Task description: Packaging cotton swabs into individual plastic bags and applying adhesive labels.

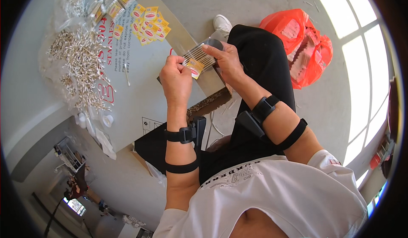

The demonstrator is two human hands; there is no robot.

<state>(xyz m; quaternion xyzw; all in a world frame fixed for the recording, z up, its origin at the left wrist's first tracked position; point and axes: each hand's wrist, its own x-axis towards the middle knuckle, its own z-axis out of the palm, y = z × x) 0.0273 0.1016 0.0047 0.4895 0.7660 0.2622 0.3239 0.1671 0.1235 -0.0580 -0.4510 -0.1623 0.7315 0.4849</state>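
Over the table's edge, both my hands hold a flat row of cotton swabs (198, 56) lined up side by side, apparently in a clear sleeve. A yellow printed card (195, 68) lies against its near side. My left hand (177, 78) is closed, thumb and forefinger pinching the left edge by the card. My right hand (228, 62) grips the right end, its thumb on top. Near that thumb is a dark grey rounded piece (214, 44); I cannot make out whether it belongs to the sleeve.
Loose cotton swabs (80, 64) heap over a plastic bag on the left of the table (140, 85). Beyond lie scattered yellow cards (149, 25) and filled swab packs (115, 9). A red bag (316, 66) with pink packs stands on the floor at right. A box edge (210, 102) is below my hands.
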